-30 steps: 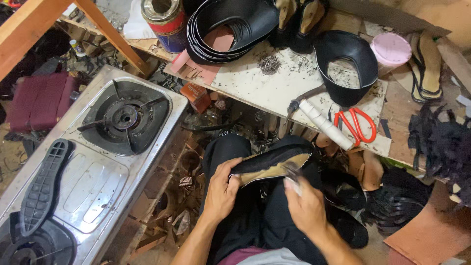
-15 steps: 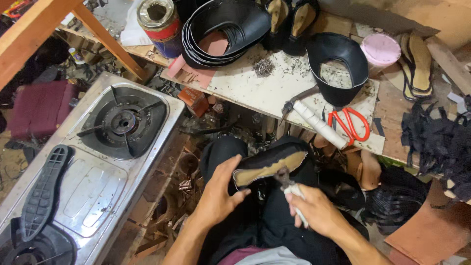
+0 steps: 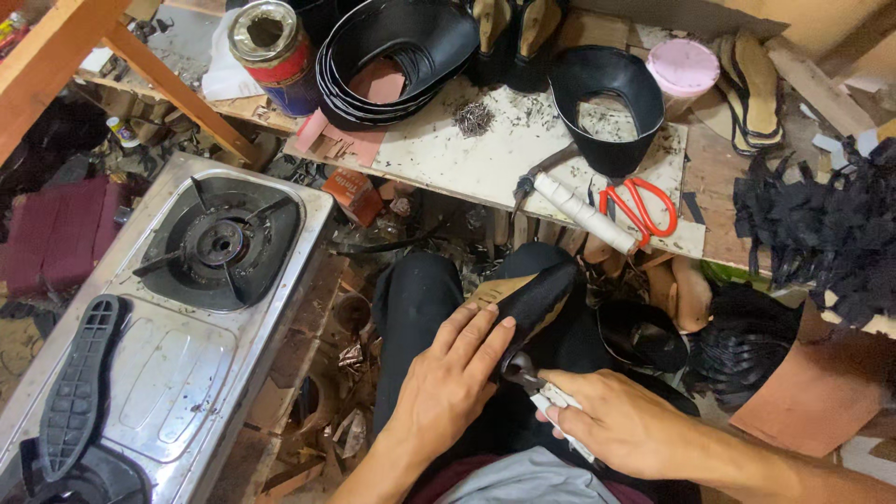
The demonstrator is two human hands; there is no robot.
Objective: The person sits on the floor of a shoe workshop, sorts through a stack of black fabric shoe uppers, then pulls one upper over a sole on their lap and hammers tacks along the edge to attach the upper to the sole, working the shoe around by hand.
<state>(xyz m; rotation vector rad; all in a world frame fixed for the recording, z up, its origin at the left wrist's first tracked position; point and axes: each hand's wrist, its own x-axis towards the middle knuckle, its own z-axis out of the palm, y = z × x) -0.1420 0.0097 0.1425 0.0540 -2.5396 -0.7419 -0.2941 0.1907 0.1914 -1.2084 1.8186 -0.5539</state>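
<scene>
On my lap lies a black shoe upper on a last (image 3: 534, 301), its tan insole board showing along the top edge. My left hand (image 3: 448, 378) presses flat on its near end and holds it steady. My right hand (image 3: 611, 425) grips a pair of pincers with white-wrapped handles (image 3: 541, 392); the metal jaws bite the upper's lower edge just below my left fingertips.
A gas stove (image 3: 177, 317) with a black sole (image 3: 79, 387) on it stands to my left. The workboard (image 3: 448, 154) ahead carries a hammer (image 3: 569, 201), red scissors (image 3: 639, 207), a tack pile (image 3: 474, 119), black uppers (image 3: 607, 103), a tin can (image 3: 273, 51) and a pink lid (image 3: 684, 65).
The shoe has turned from lying across my lap to a steeper tilt, toe up to the right. My right hand moved the pincers in under its lower edge, and my left hand shifted onto it.
</scene>
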